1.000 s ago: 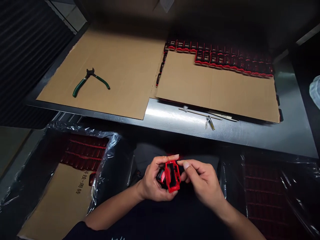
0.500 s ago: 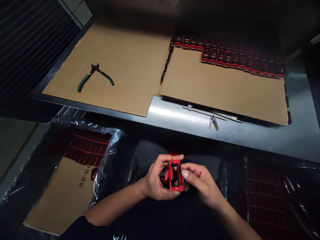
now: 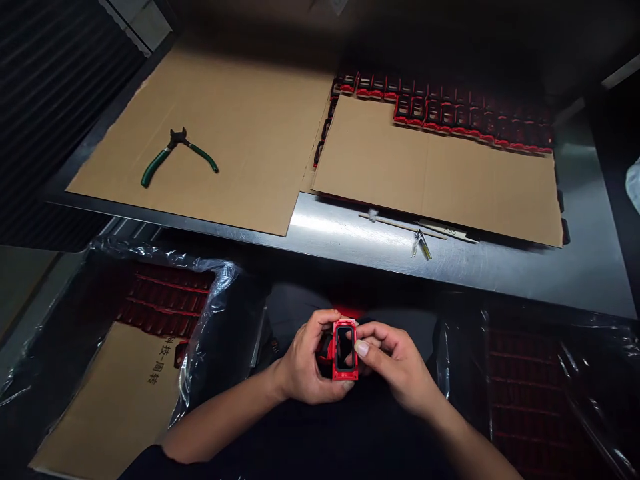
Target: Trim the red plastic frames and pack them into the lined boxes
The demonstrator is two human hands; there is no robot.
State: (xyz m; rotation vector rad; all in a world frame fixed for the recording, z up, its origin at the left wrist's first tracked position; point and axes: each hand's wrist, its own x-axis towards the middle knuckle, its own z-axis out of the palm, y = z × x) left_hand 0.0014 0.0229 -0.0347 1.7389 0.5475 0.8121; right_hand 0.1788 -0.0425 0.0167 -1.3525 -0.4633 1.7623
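Observation:
In front of my body my left hand grips a small red rectangular plastic frame, thumb below and index finger along the top. A black rim lines the frame's opening, which faces up at me. Behind it, within my left palm, more red and black plastic shows in part; whether it belongs to the same piece I cannot tell. My right hand pinches the frame's right edge between thumb and index finger, and a fingertip shows through the opening.
Green-handled cutting pliers lie spread on a cardboard sheet. Rows of red-black parts border another cardboard. Nail clippers and a thin stick lie on the metal table. Plastic-lined bins of red parts flank me.
The red frame has turned slightly, so its opening faces me more squarely. Both hands keep their hold, and the whole view has shifted a little.

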